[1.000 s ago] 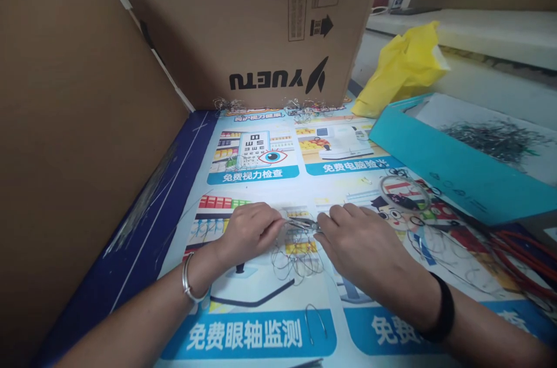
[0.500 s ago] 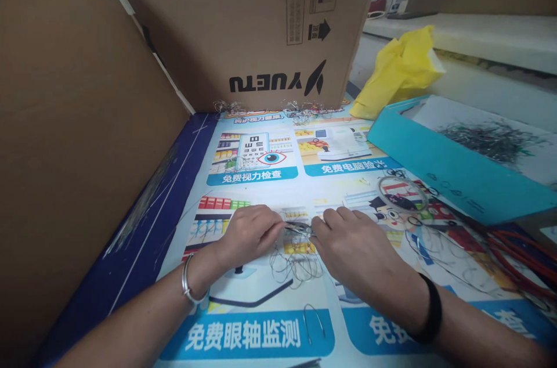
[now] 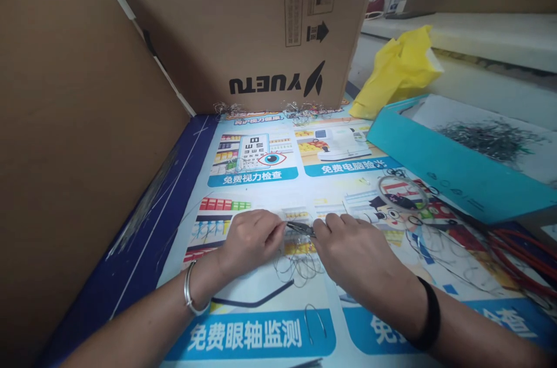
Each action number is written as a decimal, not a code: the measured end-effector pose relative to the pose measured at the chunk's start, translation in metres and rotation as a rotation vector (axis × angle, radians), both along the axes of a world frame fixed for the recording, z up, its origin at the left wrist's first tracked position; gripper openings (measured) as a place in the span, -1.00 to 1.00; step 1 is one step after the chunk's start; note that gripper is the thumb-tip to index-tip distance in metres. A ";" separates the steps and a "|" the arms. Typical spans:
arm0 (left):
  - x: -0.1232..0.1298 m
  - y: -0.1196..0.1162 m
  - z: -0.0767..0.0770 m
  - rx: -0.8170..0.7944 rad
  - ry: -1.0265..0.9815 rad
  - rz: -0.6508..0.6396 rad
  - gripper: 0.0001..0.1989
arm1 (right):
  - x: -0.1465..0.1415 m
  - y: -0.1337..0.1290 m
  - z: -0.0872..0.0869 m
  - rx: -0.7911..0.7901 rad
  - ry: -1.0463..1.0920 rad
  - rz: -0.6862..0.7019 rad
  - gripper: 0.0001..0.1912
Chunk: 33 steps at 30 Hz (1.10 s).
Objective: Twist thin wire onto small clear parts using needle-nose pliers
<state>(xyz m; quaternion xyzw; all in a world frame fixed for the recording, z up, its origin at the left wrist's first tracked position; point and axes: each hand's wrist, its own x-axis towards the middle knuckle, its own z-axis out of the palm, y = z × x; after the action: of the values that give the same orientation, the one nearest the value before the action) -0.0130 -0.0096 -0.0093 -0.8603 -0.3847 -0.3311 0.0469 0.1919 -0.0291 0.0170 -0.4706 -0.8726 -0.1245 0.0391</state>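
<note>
The right hand (image 3: 353, 251) has its fingers clamped on pliers (image 3: 301, 228), tips towards nine o'clock, apparently to meet the left hand (image 3: 256, 239), whose fingers pinch together, on what I can't tell. Wire loops (image 3: 298, 267) lie at the pliers' six o'clock, seemingly for easy reach.

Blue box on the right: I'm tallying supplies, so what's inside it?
The blue box holds a heap of thin strands on a white surface. Its near wall and the heap hide whatever lies behind or beneath.

At centre, the bare right hand (image 3: 354, 249) partly hides grey metal pliers (image 3: 301, 228); the right edge crops a turquoise cardboard box (image 3: 448, 173).
</note>
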 end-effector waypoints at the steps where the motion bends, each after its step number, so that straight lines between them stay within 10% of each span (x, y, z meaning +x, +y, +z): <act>1: 0.001 -0.001 0.000 -0.002 -0.001 0.015 -0.81 | -0.001 -0.001 0.000 0.009 -0.004 -0.003 -0.85; 33: 0.012 -0.009 0.003 -0.024 -0.067 0.126 -0.82 | -0.002 -0.002 0.005 -0.167 0.065 -0.023 -0.87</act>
<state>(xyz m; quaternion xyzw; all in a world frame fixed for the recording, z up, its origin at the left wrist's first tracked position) -0.0011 -0.0190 -0.0067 -0.8233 -0.4434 -0.3516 0.0442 0.1895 -0.0309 0.0223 -0.4862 -0.8727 -0.0366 0.0268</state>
